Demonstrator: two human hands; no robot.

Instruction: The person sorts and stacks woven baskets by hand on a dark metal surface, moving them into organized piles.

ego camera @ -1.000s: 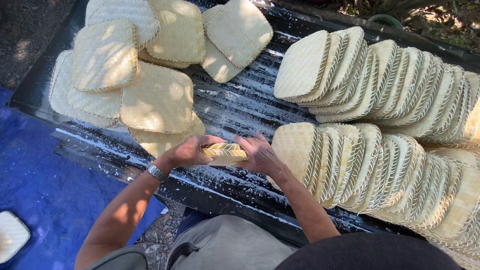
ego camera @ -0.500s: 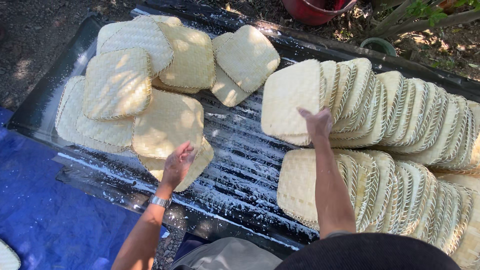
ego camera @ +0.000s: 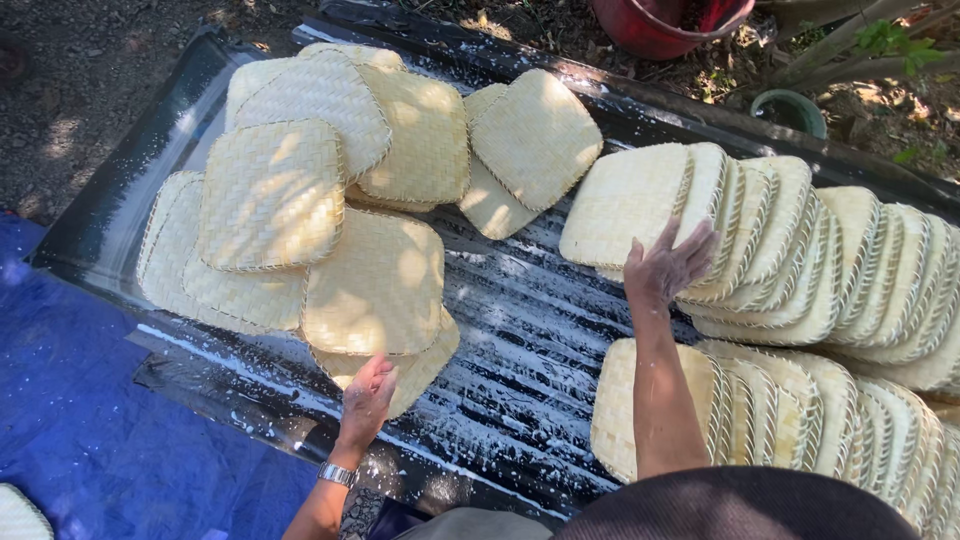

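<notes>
My right hand (ego camera: 668, 265) reaches out with fingers spread and rests on the front woven bamboo tray (ego camera: 622, 205) of the far leaning row. My left hand (ego camera: 366, 397) lies flat, fingers apart, on the lowest woven tray (ego camera: 425, 362) of the loose pile at the left. A wristwatch (ego camera: 336, 473) is on my left wrist. A second leaning row of woven trays (ego camera: 780, 415) stands near my right forearm. All lie on a dark corrugated sheet (ego camera: 520, 330) streaked with white.
A loose heap of flat woven trays (ego camera: 300, 200) covers the left of the sheet. Blue tarp (ego camera: 90, 430) lies at lower left with another tray (ego camera: 18, 512) at its corner. A red tub (ego camera: 665, 22) and green pot (ego camera: 790, 108) stand beyond on bare ground.
A second ago both hands held a small woven piece at the sheet's near edge. Now they are apart: the right hand has gone up to the far row, the left rests on the pile.
</notes>
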